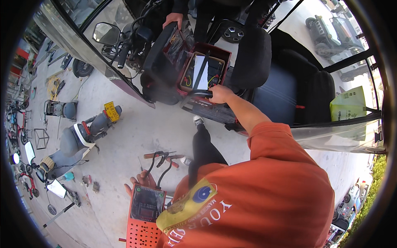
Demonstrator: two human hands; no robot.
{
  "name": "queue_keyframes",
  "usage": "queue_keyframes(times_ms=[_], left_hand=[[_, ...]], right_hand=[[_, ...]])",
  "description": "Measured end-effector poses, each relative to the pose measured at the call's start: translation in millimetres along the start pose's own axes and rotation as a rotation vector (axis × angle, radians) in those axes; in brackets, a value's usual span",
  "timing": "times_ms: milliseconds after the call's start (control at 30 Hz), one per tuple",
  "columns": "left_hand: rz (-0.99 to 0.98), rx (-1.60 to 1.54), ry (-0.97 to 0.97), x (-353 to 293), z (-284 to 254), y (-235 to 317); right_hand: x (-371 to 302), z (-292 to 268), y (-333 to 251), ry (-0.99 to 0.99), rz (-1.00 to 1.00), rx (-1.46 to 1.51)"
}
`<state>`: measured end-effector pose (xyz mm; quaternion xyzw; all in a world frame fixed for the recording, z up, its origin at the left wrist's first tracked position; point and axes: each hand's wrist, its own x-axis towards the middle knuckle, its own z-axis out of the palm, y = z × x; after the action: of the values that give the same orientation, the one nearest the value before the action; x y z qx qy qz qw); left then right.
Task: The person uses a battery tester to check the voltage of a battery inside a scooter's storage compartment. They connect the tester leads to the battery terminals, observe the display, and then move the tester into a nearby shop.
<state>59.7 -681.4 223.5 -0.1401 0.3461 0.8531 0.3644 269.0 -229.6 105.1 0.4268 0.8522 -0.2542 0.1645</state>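
My left hand (144, 180) is low in the head view, its fingers curled at the top end of a perforated orange box-shaped device (142, 229) with a dark panel. Two black cables (164, 175) rise from the device beside that hand. They lead to clamps with red handles (171, 162), seen above the floor. Reaching forward, my right hand (221, 94) is closed around a black bar (200, 94) at the near edge of an open red compartment (227, 62). Inside the compartment sit dark batteries (216, 66), a white sheet (201, 72) and yellow wires (188, 80).
A co-worker's hand (173, 18) rests on the tilted black seat (159, 62) of the enclosed vehicle. Right of the compartment are a black backrest (252, 58) and rear seat (277, 91). A grey scooter (72, 142) stands at left, with small parts (87, 180) on the floor.
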Motion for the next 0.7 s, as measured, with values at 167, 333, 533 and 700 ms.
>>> queue_keyframes(times_ms=[167,333,533,700], left_hand=[[-0.020,0.005,-0.135,8,-6,-1],[-0.015,0.008,-0.156,11,-7,-2],[-0.034,-0.015,-0.194,11,-8,-4],[0.044,-0.152,-0.170,4,-7,-8]], right_hand=[[1,0,1,0.010,-0.014,-0.017],[2,0,3,0.008,-0.026,-0.001],[4,-1,0,0.028,-0.048,-0.013],[-4,-3,-11,0.048,-0.139,0.040]])
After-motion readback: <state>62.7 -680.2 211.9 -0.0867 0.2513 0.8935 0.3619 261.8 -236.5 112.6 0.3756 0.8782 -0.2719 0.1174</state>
